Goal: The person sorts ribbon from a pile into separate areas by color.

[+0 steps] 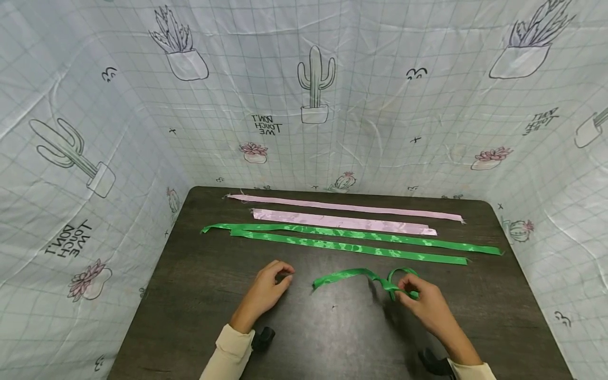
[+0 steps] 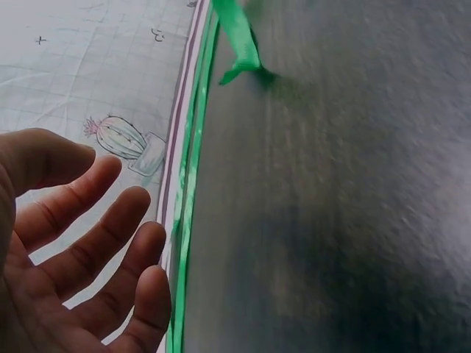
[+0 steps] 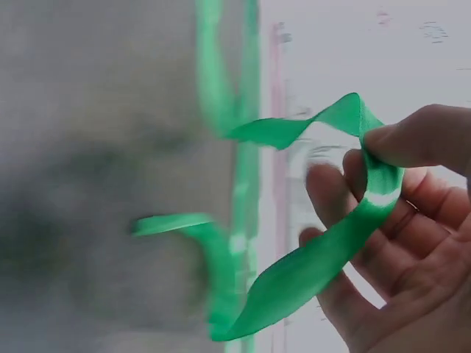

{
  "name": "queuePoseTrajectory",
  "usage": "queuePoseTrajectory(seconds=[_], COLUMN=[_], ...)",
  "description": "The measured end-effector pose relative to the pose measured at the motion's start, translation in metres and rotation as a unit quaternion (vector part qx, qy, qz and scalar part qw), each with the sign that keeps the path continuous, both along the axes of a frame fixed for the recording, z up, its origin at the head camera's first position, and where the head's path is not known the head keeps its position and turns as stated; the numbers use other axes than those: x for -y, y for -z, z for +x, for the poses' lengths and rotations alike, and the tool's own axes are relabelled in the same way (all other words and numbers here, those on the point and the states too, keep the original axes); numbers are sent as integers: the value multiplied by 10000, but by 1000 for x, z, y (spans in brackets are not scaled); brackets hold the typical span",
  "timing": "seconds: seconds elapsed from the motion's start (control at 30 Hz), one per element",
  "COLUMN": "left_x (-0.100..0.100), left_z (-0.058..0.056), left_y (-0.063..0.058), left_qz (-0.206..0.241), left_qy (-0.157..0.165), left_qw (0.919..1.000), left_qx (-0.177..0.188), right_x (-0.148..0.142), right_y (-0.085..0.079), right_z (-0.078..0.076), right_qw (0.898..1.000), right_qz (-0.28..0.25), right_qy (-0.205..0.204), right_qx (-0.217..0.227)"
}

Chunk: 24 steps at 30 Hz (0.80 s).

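Observation:
My right hand point(image 1: 429, 302) pinches a green satin ribbon point(image 1: 349, 274) between thumb and fingers. In the right wrist view this ribbon point(image 3: 302, 279) bends over the fingers, its two lengths hanging down to the left with twists. One end of it trails leftward, toward my left hand point(image 1: 266, 289). That left hand holds nothing; its fingers are loosely bent and spread in the left wrist view, apart from the ribbon's end point(image 2: 239, 44). Two more green ribbons, a longer one point(image 1: 404, 239) and a shorter one point(image 1: 418, 256), lie flat beyond the hands.
Behind the green ribbons lie a wide pink ribbon point(image 1: 332, 220) and a narrower pink ribbon point(image 1: 380, 209), stretched across the dark wooden table point(image 1: 304, 332). A white cloth point(image 1: 361, 148) printed with cacti hangs around the table's back and sides.

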<state>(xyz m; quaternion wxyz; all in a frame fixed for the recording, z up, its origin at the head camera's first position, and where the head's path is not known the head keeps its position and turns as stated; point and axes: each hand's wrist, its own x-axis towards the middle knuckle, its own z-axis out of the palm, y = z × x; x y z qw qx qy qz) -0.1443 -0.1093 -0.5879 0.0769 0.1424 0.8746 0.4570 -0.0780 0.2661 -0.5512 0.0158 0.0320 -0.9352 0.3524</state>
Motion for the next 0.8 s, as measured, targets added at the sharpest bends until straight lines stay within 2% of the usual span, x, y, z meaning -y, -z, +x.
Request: queuePoseTrajectory(seconds=[0.2,0.47,0.6,0.8], left_x=[-8,-27,-42,-66], left_z=[-5,-10,-16,-25], left_y=[-5,-20,-32,-50], left_qz=[7,364,599,996], left_qy=[163,542,1034,2012], left_qw=[9999,9979,9928,9744], left_qx=[-34,2,44,-137], right_x=[5,26,40,57], right_y=[-32,-52,-57,-63], right_z=[-17,-32,-38,-47], right_qw=[9960,9857,9812,9730], right_qz=[-825,-1370,-1372,-1314], right_qy=[-215,-956,-1324,-1859], right_qx=[277,214,309,376])
